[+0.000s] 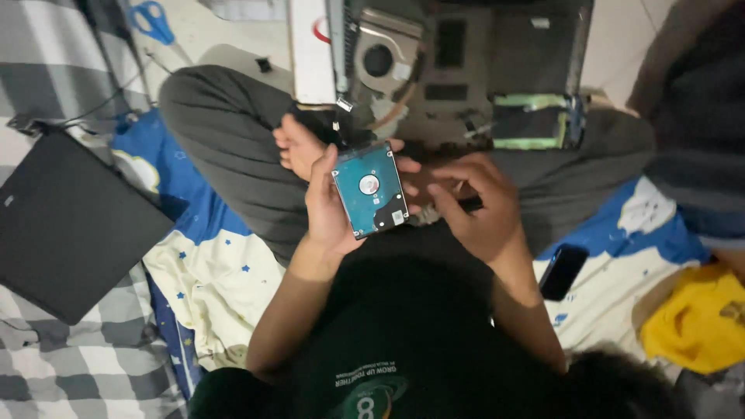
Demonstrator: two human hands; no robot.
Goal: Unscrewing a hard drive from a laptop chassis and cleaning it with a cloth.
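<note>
Teal hard drive [370, 191] rests in raised left hand [326, 206].

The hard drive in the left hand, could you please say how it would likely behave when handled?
The hard drive looks like a flat, rigid slab, so it should stay stiff and not roll. Its exposed teal circuit board suggests it is fragile, best held by the edges, as the left hand does. The smooth casing may be slippery, and probably heavy for its size.

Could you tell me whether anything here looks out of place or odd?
Yes. The laptop lies opened up, its fan and boards bare, and the hard drive is out of it, held circuit side up in the left hand. Scissors lie loose on the bedding.
</note>
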